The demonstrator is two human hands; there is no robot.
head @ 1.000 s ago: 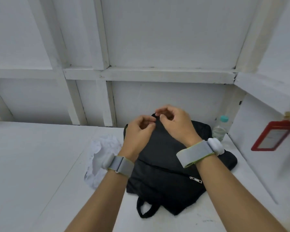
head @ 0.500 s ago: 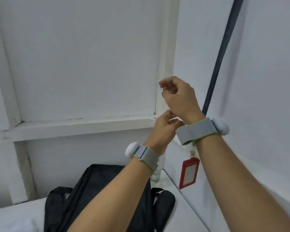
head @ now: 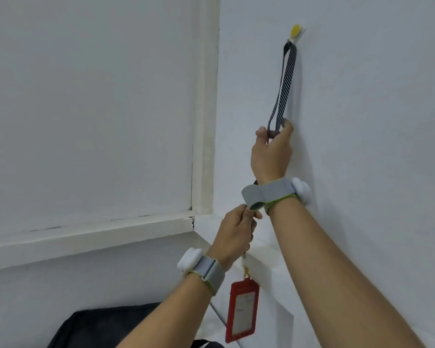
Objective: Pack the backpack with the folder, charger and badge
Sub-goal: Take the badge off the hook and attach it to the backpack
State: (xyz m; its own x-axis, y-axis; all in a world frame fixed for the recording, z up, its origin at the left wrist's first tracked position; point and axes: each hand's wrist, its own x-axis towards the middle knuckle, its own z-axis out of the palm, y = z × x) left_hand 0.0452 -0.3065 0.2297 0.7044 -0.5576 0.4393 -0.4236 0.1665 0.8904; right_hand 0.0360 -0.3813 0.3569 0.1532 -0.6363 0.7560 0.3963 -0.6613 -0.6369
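Observation:
A red badge holder [head: 242,310] hangs on a striped dark lanyard [head: 284,89] looped over a yellow hook [head: 295,31] on the right wall. My right hand [head: 271,154] is raised against the wall and pinches the lanyard partway up, below the hook. My left hand [head: 235,236] grips the lanyard's lower end just above the badge clip. The black backpack [head: 106,327] lies at the bottom edge, below my left forearm. The folder and the charger are out of view.
White panelled wall with a raised frame [head: 204,109] fills the left and centre. A white ledge [head: 269,262] juts from the right wall behind the badge.
Both hands left the backpack top and rose to the right wall. The right hand climbed and took the lanyard; the left closed round its lower end. The view tilted up.

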